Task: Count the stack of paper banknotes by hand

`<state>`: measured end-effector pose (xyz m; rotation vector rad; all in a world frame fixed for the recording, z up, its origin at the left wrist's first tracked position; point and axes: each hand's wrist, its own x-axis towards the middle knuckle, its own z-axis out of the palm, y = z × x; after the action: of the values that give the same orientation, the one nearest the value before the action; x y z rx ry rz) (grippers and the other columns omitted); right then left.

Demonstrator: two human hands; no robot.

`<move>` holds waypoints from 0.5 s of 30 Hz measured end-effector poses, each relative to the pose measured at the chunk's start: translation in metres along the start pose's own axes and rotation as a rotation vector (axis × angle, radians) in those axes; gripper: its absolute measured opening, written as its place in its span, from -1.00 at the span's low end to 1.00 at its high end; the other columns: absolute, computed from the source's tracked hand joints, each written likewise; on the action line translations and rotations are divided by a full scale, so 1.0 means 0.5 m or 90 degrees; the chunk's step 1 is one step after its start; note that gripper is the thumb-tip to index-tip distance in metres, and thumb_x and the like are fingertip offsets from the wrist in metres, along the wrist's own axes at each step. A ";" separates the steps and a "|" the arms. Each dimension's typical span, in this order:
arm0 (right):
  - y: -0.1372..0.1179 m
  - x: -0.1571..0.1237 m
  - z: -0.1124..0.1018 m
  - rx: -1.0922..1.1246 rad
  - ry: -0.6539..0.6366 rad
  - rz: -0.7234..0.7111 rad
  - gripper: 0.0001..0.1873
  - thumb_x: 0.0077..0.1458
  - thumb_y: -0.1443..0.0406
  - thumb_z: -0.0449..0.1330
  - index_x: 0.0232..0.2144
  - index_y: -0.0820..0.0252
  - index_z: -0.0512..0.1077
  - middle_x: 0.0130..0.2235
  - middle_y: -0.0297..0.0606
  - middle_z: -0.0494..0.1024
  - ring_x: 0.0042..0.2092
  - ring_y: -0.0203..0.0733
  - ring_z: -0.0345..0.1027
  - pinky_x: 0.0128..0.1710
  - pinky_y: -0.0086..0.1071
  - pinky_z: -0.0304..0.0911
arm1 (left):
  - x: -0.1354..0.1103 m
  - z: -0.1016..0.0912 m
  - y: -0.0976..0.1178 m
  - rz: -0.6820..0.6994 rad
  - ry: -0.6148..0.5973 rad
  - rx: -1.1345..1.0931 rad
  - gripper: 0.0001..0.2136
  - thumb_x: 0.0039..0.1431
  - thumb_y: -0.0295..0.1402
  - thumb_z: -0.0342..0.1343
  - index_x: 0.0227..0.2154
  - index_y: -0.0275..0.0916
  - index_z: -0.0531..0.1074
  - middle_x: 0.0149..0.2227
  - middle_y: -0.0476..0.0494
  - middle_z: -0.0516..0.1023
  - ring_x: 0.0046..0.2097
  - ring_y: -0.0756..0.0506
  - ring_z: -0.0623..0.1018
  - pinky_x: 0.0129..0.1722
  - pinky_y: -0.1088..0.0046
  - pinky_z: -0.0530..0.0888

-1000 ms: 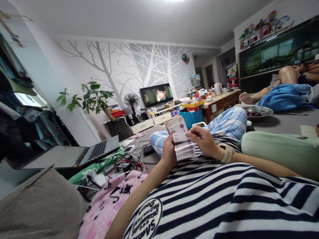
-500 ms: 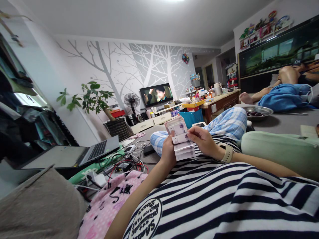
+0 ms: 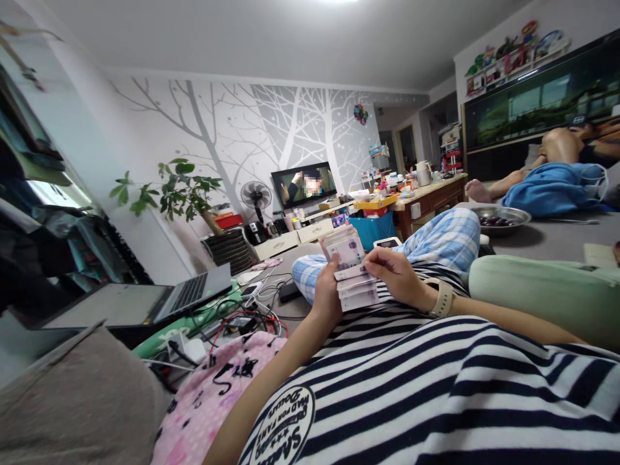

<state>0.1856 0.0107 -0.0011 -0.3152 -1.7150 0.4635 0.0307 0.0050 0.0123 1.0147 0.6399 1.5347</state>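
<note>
A stack of banknotes (image 3: 346,248), pale purple and marked with a 5, is held over my lap. My left hand (image 3: 328,287) is closed around its left side, thumb lying on top of the notes. Toward me, several notes fold down in overlapping layers below the thumb. My right hand (image 3: 393,271) pinches the right edge of one note between thumb and fingertips, the other fingers curled. A light watch sits on the right wrist (image 3: 442,296). Beneath the notes are striped shirt cloth and blue checked trousers (image 3: 445,242).
Left of me lie an open laptop (image 3: 194,290), tangled cables (image 3: 261,300) and a pink blanket (image 3: 217,387). On the right are a green cushion (image 3: 537,290) and a metal bowl (image 3: 504,221) of dark round fruit. Another person's legs (image 3: 557,148) rest beyond a blue cloth.
The note under my right fingers has folded further down toward me, showing more of the note behind it. Both hands stay in nearly the same place.
</note>
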 end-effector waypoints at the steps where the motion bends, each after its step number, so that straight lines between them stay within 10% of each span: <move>1: -0.001 0.000 -0.001 -0.002 -0.006 -0.006 -0.79 0.22 0.20 0.13 -0.41 0.19 0.40 -0.45 -0.35 0.37 -0.40 -0.29 0.21 -0.38 -0.40 0.13 | 0.000 0.000 0.000 0.012 0.001 0.003 -0.70 -0.06 -0.18 0.29 -0.35 -0.29 0.48 -0.38 -0.15 0.61 -0.18 -0.20 0.60 -0.15 0.31 0.49; 15: -0.009 0.003 -0.001 -0.049 -0.033 -0.028 -0.60 0.24 0.08 0.07 -0.52 0.20 0.37 -0.50 -0.32 0.41 -0.42 -0.27 0.24 -0.35 -0.38 0.14 | -0.007 0.017 0.009 0.012 0.029 0.000 -0.77 -0.01 -0.19 0.26 -0.34 -0.22 0.52 -0.34 -0.13 0.63 -0.06 -0.24 0.59 -0.11 0.26 0.51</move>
<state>0.1859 0.0075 0.0024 -0.3230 -1.7891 0.3774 0.0359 -0.0005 0.0193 0.9911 0.6644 1.5786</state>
